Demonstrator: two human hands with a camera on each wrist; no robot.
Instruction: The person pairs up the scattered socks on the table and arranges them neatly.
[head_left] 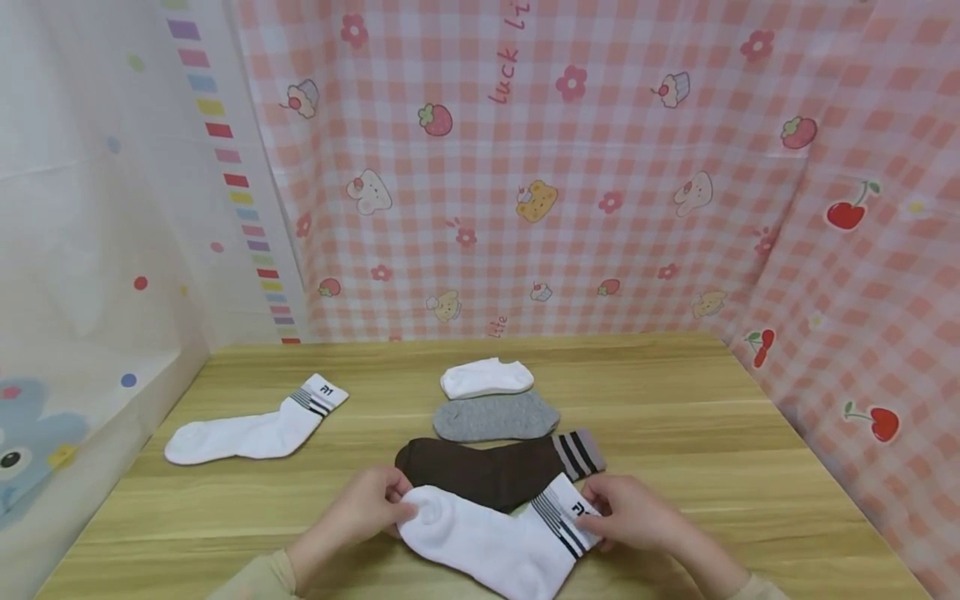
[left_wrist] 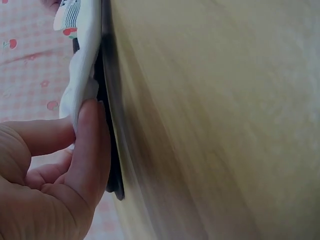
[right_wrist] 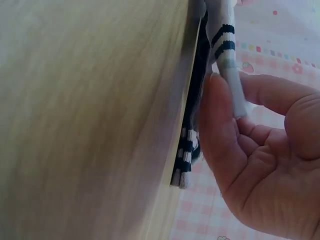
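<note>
A white sock with a black-striped cuff is stretched between both hands, low over the table. My left hand pinches its toe end between thumb and fingers, which the left wrist view also shows. At the other end, the cuff is pinched by my right hand; the lettering there is partly covered by the fingers. Behind it, a dark brown sock with a striped cuff lies flat, its near edge overlapped by the white sock. A matching white sock lies apart at the left.
Beyond the dark sock, a grey sock and a short white sock lie in a column. The wooden table is bordered by a pink checked curtain at the back and right, and a pale curtain on the left.
</note>
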